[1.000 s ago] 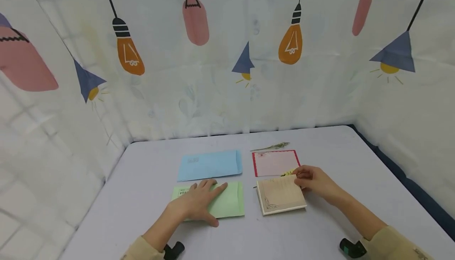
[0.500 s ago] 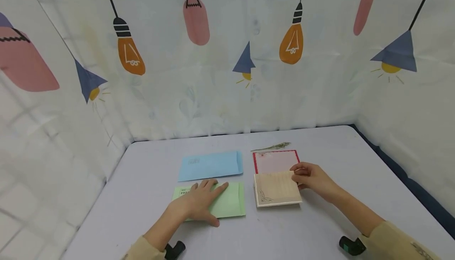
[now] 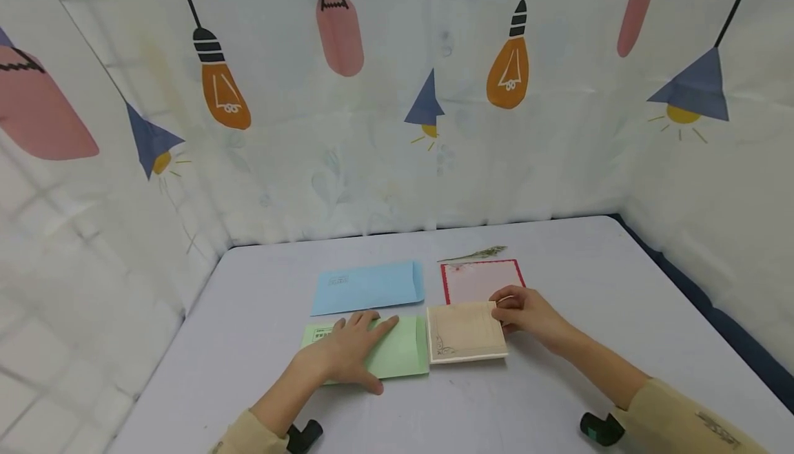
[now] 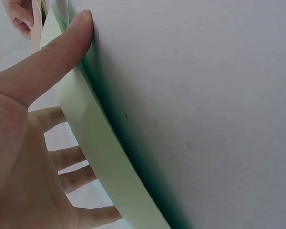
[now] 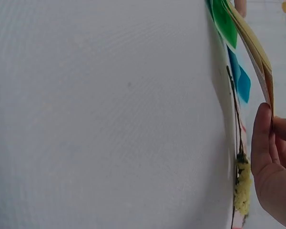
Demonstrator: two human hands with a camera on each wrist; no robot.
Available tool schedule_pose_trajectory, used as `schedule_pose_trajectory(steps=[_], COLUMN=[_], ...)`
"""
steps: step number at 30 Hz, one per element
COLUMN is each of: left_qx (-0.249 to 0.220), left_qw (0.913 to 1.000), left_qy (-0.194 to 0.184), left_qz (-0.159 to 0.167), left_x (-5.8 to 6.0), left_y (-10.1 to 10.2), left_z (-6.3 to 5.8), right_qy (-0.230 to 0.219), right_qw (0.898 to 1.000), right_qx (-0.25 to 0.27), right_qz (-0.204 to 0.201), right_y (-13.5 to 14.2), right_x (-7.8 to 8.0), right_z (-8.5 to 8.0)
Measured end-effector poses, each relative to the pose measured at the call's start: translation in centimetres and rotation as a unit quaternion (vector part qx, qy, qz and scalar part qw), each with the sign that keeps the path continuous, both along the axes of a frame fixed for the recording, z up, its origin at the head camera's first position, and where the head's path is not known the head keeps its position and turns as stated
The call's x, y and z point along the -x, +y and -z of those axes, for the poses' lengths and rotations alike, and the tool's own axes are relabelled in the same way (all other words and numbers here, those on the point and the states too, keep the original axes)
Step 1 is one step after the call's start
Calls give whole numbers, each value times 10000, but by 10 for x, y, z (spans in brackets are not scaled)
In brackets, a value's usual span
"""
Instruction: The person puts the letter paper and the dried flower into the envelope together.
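Observation:
A pale green envelope (image 3: 397, 354) lies near the front of the table, and my left hand (image 3: 347, 351) rests on it with the fingers spread. In the left wrist view the thumb (image 4: 69, 47) lies along its near edge. My right hand (image 3: 527, 316) pinches the right edge of a cream folded card (image 3: 468, 333) with scroll corners. The card's left edge meets the envelope's right, flap end. In the right wrist view the card (image 5: 257, 52) is tilted above the table, held between thumb and fingers, its far end by the green envelope (image 5: 224, 24).
A blue envelope (image 3: 366, 289) lies behind the green one. A pink card with a red border (image 3: 484, 282) is partly covered by my right hand and the cream card. Behind it is a dried sprig (image 3: 477, 254). A yellow dried flower (image 5: 243, 186) shows below the right hand.
My right hand has lifted the cream card off the yellow flower, then moved it left to the green envelope's end. My left hand has stayed in place.

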State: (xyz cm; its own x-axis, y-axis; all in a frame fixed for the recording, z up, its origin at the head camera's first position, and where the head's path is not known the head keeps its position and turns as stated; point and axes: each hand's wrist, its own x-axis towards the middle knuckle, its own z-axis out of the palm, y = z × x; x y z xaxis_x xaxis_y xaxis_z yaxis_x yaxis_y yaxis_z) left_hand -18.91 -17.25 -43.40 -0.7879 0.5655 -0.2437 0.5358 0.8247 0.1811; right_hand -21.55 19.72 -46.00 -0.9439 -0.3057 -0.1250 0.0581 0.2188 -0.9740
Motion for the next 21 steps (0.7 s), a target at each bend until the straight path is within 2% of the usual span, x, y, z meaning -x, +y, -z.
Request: schedule_pose_trajectory(steps=[9,21], left_qx=[-29,-24], left_qw=[10000,10000], left_qy=[-47,-17], left_qz=[-29,-51], left_x=[1,2], left_y=[-1,1], left_z=[0,1], right_qy=[-66,148], right_qw=[9999,9988], right_qx=[-143,-476], right_qz=[-29,-10], right_y=[-14,-21], right_x=[-1,-5], right_z=[0,-2])
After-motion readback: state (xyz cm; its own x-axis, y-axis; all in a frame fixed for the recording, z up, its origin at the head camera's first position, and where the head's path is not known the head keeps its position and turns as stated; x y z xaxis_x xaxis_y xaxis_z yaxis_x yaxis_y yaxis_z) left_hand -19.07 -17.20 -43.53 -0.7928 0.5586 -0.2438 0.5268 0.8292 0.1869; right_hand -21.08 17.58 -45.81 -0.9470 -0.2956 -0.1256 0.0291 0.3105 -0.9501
